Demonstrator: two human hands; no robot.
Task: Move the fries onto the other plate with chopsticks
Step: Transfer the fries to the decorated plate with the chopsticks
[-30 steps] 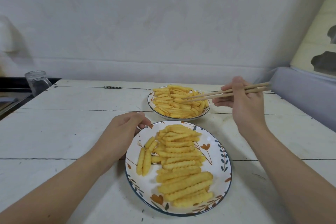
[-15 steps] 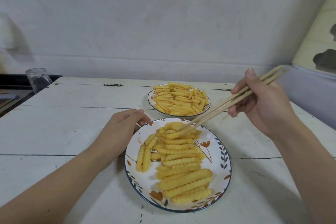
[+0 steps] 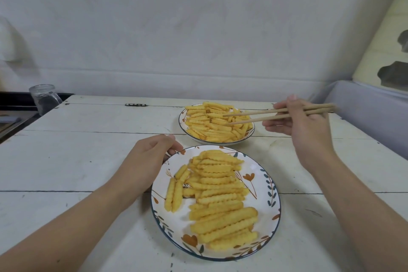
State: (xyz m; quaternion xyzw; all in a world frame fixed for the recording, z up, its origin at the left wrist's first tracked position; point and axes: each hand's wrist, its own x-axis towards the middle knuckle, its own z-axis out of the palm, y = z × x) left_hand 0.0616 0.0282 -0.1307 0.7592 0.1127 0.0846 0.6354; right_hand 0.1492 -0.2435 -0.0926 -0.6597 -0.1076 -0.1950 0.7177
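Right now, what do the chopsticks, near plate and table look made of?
Chopsticks: probably wood or bamboo; pale tan, matte, no shine.
Near plate: looks like glazed ceramic; glossy white with printed leaves and flowers and a dark rim line.
Table: likely painted wood; white planks with seams between them, scuffed and speckled, dull finish.

No words, numbers, labels or brand names to read anywhere. Only painted leaves and flowers on the near plate, no letters. Nothing written on the far plate, the surface or the glass jar far left.
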